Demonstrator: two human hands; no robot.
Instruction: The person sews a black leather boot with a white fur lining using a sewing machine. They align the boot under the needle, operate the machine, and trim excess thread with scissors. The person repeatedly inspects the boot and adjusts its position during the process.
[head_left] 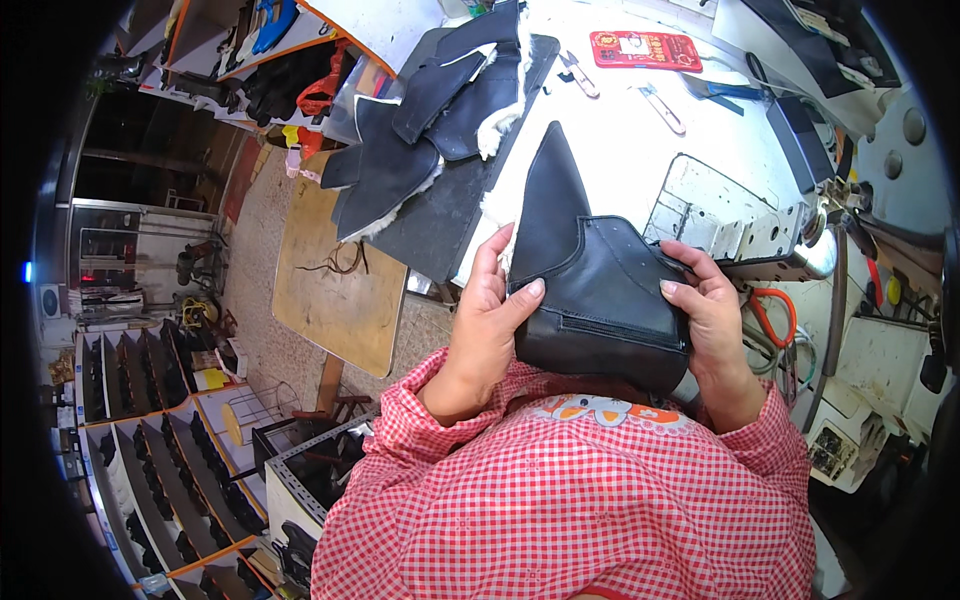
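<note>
A black leather boot upper (625, 275), with a pointed flap standing up at its left and stitched seams across it, is held up in front of my body. My left hand (487, 325) grips its left edge, thumb on the front face and fingers behind. On the opposite side my right hand (712, 318) pinches the edge the same way. Beyond my left hand, several black leather pieces (385, 180) with white fleecy lining lie in a loose pile on a dark board (430, 235). To the right of the upper sits the sewing machine's metal arm (780, 250).
Thread snips (580, 76), a second pair of snips (660, 108) and a red rectangular case (645, 50) lie on the white tabletop (610, 140). An orange-handled tool (774, 318) hangs at right. A brown board (340, 300) and shoe racks (150, 440) stand at left.
</note>
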